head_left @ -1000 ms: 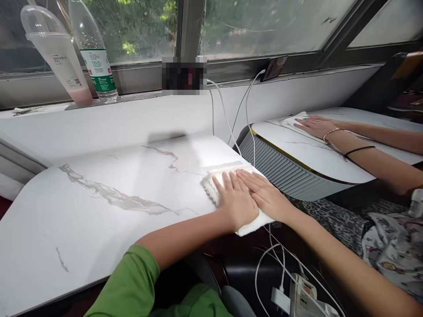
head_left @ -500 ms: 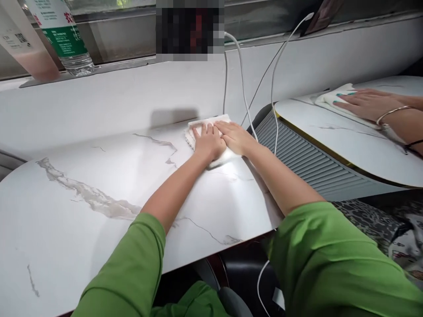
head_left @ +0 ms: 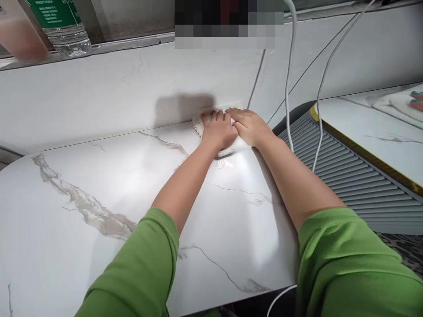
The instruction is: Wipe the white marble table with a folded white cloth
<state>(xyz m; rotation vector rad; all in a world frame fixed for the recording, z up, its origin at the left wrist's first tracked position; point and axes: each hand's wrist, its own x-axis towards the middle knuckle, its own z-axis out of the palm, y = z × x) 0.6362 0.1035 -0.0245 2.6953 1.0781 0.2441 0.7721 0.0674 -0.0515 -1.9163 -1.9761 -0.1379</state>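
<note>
A white cloth (head_left: 197,122) lies bunched at the back edge of a white marble-patterned table (head_left: 99,185), against the wall. My left hand (head_left: 220,130) is on top of it, fingers bent and pressing it down. Beside it, my right hand (head_left: 251,125) has its fingers together over the cloth's right part, its thumb side touching my left hand. Both hands are closed on the cloth and hide most of it. A faint wet-looking patch shows on the tabletop just in front of the cloth.
A clear bottle with a green label (head_left: 68,26) and a pinkish bottle (head_left: 21,37) stand on the window ledge. White cables (head_left: 290,79) hang at the right. Another table (head_left: 373,127) stands there, where another person's fingers (head_left: 417,100) rest on a white cloth (head_left: 393,103).
My hands have pushed the cloth slightly back toward the wall, and my left fingers look more bent. The view has shifted closer, leaving most of the other person's arms out of frame.
</note>
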